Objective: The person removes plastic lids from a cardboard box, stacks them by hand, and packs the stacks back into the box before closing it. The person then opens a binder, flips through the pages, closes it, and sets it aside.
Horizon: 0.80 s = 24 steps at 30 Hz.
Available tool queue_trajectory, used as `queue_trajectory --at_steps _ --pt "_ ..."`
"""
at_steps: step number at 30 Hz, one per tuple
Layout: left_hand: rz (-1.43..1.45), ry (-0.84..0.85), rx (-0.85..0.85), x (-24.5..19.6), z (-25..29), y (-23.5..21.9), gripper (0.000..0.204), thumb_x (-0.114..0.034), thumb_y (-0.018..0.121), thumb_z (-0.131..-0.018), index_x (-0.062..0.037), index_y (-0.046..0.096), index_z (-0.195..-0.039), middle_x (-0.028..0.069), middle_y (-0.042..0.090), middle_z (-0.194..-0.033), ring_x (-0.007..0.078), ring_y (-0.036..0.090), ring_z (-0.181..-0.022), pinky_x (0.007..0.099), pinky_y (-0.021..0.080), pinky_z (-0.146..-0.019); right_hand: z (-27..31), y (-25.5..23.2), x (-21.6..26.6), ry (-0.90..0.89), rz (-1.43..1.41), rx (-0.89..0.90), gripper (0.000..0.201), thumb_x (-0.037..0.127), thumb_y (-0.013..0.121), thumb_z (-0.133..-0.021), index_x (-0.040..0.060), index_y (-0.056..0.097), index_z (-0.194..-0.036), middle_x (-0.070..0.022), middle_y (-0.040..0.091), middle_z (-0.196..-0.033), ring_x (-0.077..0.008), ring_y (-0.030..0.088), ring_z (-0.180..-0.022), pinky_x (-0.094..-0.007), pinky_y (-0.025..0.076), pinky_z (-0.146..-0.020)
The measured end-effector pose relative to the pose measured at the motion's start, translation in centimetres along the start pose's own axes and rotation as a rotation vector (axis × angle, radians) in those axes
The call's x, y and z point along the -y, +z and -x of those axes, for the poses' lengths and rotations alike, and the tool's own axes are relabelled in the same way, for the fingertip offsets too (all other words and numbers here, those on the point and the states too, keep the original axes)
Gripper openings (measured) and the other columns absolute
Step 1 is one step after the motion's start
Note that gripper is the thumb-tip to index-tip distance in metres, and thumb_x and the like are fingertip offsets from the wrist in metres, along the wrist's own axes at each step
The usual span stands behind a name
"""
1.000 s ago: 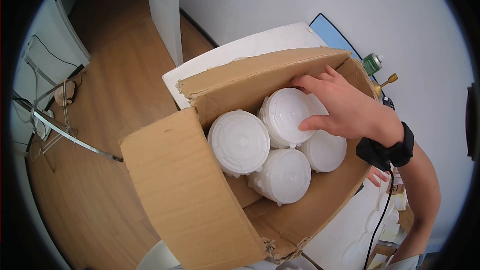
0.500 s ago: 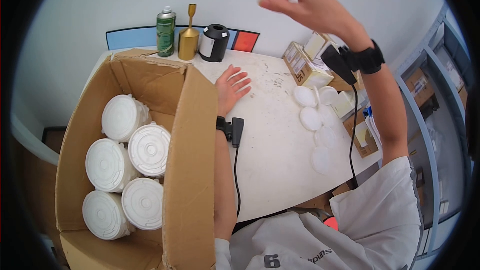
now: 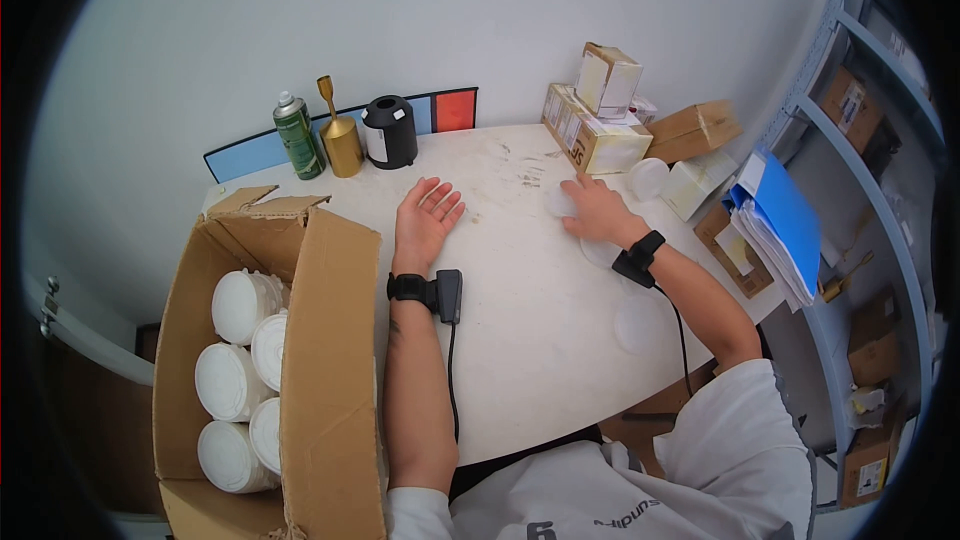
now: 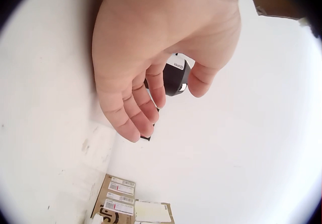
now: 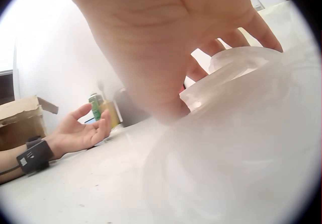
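On the white table my right hand grips a translucent round lid. Close up in the right wrist view, the thumb sits at the near edge of that lid and the fingers reach over its far side. Another round lid lies partly under this hand. My left hand rests palm up on the table, fingers loosely bent and holding nothing. Beside the left forearm, an open cardboard box contains several white lidded tubs, some half hidden by its flap.
Against the wall stand a green spray can, a gold candlestick and a black cylindrical device. Small cartons are stacked at the back right. Nearer are more lids and a blue folder. Grey shelving borders the right side.
The right hand has left the tubs in the box, swung across to the right and come down on the lids, one of which has shifted left. The head view has turned right.
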<state>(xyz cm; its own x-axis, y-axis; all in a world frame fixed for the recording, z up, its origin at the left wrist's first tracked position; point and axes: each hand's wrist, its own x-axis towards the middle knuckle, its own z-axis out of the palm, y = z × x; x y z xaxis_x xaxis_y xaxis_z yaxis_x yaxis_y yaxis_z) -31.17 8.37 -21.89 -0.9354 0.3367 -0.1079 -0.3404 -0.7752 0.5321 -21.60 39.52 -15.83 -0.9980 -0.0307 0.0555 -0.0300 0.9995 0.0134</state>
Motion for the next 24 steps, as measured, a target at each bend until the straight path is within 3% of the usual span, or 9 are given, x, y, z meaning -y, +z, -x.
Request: queue_trajectory --at_steps 6,8,13,16,19,21,22,23,24 --pt "-0.175 -0.101 0.121 0.0 1.6 0.9 0.043 -0.037 0.058 -0.107 -0.0042 0.054 -0.135 0.017 0.06 -0.131 0.0334 0.063 -0.119 0.0522 0.053 -0.104 1.9 -0.8 8.6 -0.41 -0.17 -0.233 0.037 0.009 0.064 -0.087 0.006 0.062 -0.125 -0.018 0.057 -0.136 -0.037 0.065 -0.113 -0.0504 0.059 -0.083" --pt "-0.22 -0.315 0.324 0.3 1.7 1.0 0.049 -0.036 0.056 -0.109 -0.0053 0.048 -0.146 0.0178 0.057 -0.14 0.0351 0.062 -0.123 0.0526 0.054 -0.104 0.7 0.3 9.7 -0.441 -0.215 -0.312 0.041 0.006 0.064 -0.088 0.0062 0.06 -0.129 -0.0183 0.059 -0.134 -0.0372 0.066 -0.113 -0.0502 0.059 -0.083" --pt "-0.341 -0.198 0.301 0.5 2.3 1.4 0.053 -0.014 0.063 -0.104 -0.0044 0.042 -0.152 0.0207 0.055 -0.144 0.0333 0.061 -0.127 0.0475 0.058 -0.102 0.0 -0.9 12.1 -0.426 -0.452 -0.433 0.057 -0.001 0.063 -0.088 0.007 0.052 -0.144 -0.0203 0.067 -0.124 -0.0408 0.068 -0.106 -0.0502 0.058 -0.083" --pt "-0.315 -0.102 0.195 0.9 1.1 0.6 0.063 -0.001 0.066 -0.099 -0.0018 0.037 -0.155 0.0225 0.055 -0.145 0.0321 0.063 -0.127 0.0419 0.059 -0.102 -0.6 -0.5 11.5 -0.32 -0.53 -0.319 0.071 -0.005 0.062 -0.089 0.0084 0.039 -0.154 -0.022 0.071 -0.118 -0.0443 0.068 -0.101 -0.0475 0.056 -0.088" --pt "-0.304 -0.027 0.088 0.9 0.7 0.5 0.07 0.006 0.065 -0.096 0.0006 0.033 -0.158 0.0238 0.056 -0.145 0.0308 0.064 -0.125 0.0386 0.058 -0.102 -1.2 -0.8 10.1 -0.282 -0.572 -0.424 0.056 -0.004 0.062 -0.091 0.0042 0.05 -0.145 -0.0223 0.074 -0.106 -0.0468 0.069 -0.092 -0.0473 0.056 -0.084" --pt "-0.324 -0.011 0.041 0.9 0.2 0.1 0.072 0.009 0.063 -0.095 0.0014 0.03 -0.159 0.0243 0.056 -0.144 0.03 0.065 -0.124 0.038 0.058 -0.101 -1.7 -2.5 9.2 -0.201 -0.492 -0.439 0.037 -0.001 0.064 -0.092 0.002 0.062 -0.128 -0.0219 0.074 -0.1 -0.0464 0.07 -0.091 -0.0513 0.056 -0.079" --pt "-0.315 0.021 0.081 1.1 -0.4 -0.4 0.067 0.006 0.062 -0.098 0.0016 0.033 -0.158 0.0223 0.058 -0.143 0.029 0.066 -0.123 0.038 0.058 -0.101 -1.2 -3.8 10.0 -0.139 -0.568 -0.487 0.025 -0.001 0.067 -0.091 0.0006 0.066 -0.116 -0.021 0.074 -0.104 -0.043 0.071 -0.099 -0.0487 0.057 -0.085" --pt "-0.308 0.053 0.122 1.3 -1.0 -0.9 0.062 0.003 0.06 -0.1 0.0018 0.035 -0.157 0.0202 0.06 -0.142 0.0281 0.066 -0.123 0.0381 0.058 -0.101 -1.5 -3.8 10.6 -0.137 -0.567 -0.483 0.025 -0.001 0.067 -0.091 0.0006 0.066 -0.116 -0.021 0.074 -0.104 -0.043 0.071 -0.099 -0.0487 0.057 -0.085" --pt "-0.306 0.049 0.121 1.3 -0.8 -0.6 0.062 0.003 0.06 -0.1 0.0018 0.035 -0.157 0.0202 0.06 -0.142 0.0281 0.066 -0.123 0.0381 0.058 -0.101 -1.6 -3.8 10.9 -0.294 -0.56 -0.647 0.026 0.0 0.069 -0.09 0.0016 0.065 -0.116 -0.0204 0.072 -0.113 -0.0418 0.067 -0.111 -0.0488 0.055 -0.092"
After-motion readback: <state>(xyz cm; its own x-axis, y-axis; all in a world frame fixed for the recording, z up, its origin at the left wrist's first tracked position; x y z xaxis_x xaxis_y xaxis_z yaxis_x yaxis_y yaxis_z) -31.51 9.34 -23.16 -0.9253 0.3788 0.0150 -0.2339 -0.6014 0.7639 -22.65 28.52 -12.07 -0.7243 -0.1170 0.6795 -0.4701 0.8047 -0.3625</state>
